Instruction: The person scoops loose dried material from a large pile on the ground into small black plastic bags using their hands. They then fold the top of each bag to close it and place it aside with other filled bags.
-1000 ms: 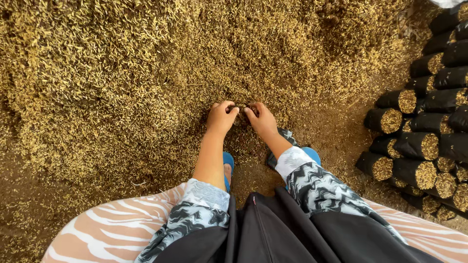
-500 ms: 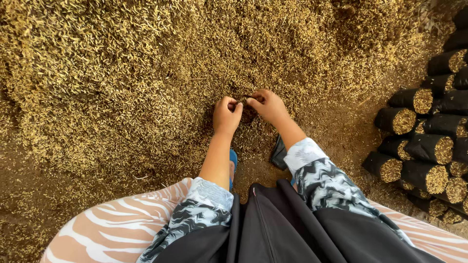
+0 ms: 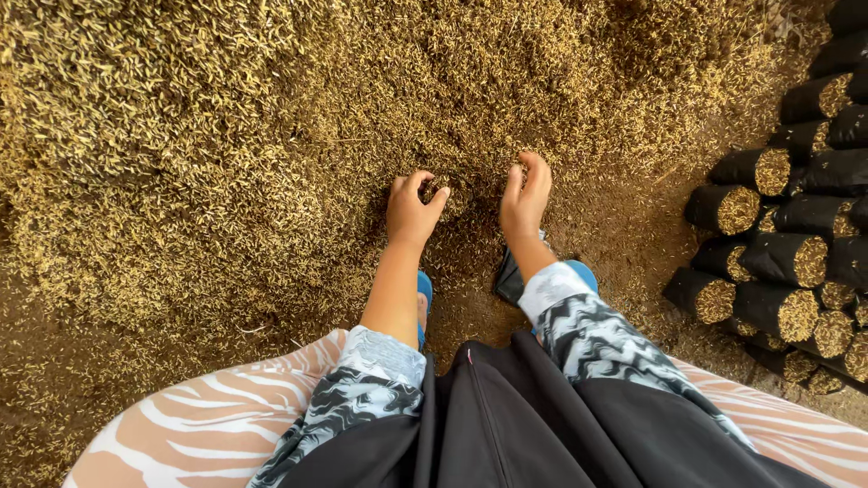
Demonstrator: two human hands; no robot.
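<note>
A wide heap of golden-brown husks (image 3: 271, 154) covers the ground in front of me. Both my hands reach down into its near slope. My left hand (image 3: 411, 212) is curled, fingers and thumb closing around a small handful of husks. A hand's width to the right, my right hand (image 3: 526, 199) lies against the husks, palm turned inward and fingers stretched out and slightly cupped. A small mound of husks (image 3: 475, 194) sits between the two hands. Nothing else shows in either hand.
Black tube bags filled with husks (image 3: 787, 258) lie stacked on their sides at the right edge. My feet in blue sandals (image 3: 579, 271) stand just below my hands, with a dark flat piece (image 3: 508, 280) beside them. Bare brown ground (image 3: 36, 380) shows at lower left.
My hands were close together, pinching something dark at the heap. They have moved apart and now press into the husks on either side of a small mound.
</note>
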